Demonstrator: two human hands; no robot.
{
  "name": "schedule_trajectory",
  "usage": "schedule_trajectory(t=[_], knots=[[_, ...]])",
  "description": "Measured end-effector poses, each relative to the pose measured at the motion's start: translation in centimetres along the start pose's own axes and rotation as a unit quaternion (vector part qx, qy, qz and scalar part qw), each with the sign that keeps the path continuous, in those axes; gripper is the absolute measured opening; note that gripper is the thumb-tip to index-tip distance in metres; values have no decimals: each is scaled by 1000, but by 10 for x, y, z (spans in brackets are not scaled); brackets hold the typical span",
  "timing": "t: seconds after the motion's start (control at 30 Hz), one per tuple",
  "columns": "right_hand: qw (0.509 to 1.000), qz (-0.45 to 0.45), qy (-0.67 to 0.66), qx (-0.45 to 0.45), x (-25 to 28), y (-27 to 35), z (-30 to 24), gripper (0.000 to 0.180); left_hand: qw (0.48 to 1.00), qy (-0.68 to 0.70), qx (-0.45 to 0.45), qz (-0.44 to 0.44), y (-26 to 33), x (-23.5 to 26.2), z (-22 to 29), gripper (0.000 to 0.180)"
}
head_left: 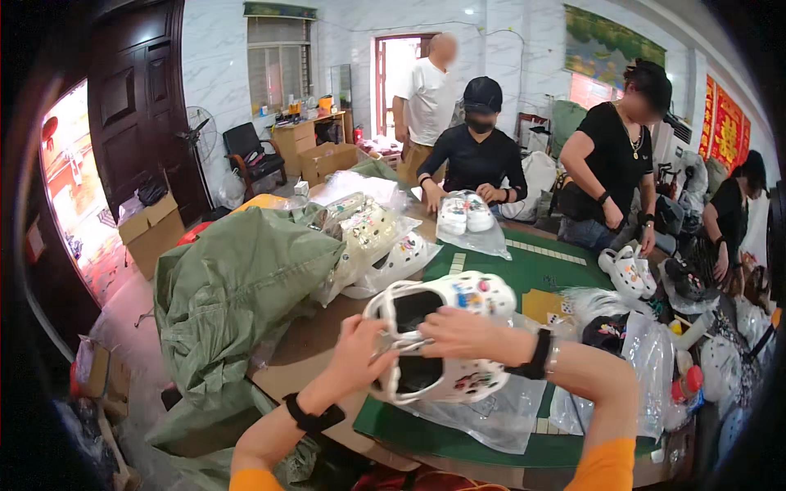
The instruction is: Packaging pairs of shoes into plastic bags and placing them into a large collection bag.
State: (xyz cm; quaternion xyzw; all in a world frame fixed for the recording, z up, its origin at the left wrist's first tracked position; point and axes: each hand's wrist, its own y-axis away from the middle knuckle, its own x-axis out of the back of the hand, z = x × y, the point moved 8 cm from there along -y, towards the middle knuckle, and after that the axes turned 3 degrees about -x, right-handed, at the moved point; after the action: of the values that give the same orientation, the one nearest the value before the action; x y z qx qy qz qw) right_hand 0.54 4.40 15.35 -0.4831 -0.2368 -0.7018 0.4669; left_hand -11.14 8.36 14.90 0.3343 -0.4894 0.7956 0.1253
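White foam-type clogs (483, 299), fitted with coloured charms, are positioned as a pair above the table (393, 421), side by side, heels toward the left and toes toward the right. Left hand (358, 352): grip closed on the heel end, between the two clogs. Right hand (458, 334): grip closed on the adjoining inner edges near the foot openings. A clear plastic bag (508, 417) lies on the green tabletop beneath the pair. A row of pale tiles (544, 252) lies farther back. To the left, a green cloth sack (237, 286) rests beside a pile of bagged clogs (377, 233). Across the table, a co-worker in a dark cap (482, 95) has both hands at a bagged white pair (464, 214).
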Motion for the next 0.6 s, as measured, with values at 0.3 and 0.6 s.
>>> schedule_trajectory(t=[0.3, 0.6], knots=[[991, 57, -5, 124, -83, -83, -43, 5, 936, -19, 300, -184, 88, 8, -78, 36], [976, 76, -182, -90, -77, -25, -41, 30, 987, -95, 79, -101, 73, -7, -74, 49]])
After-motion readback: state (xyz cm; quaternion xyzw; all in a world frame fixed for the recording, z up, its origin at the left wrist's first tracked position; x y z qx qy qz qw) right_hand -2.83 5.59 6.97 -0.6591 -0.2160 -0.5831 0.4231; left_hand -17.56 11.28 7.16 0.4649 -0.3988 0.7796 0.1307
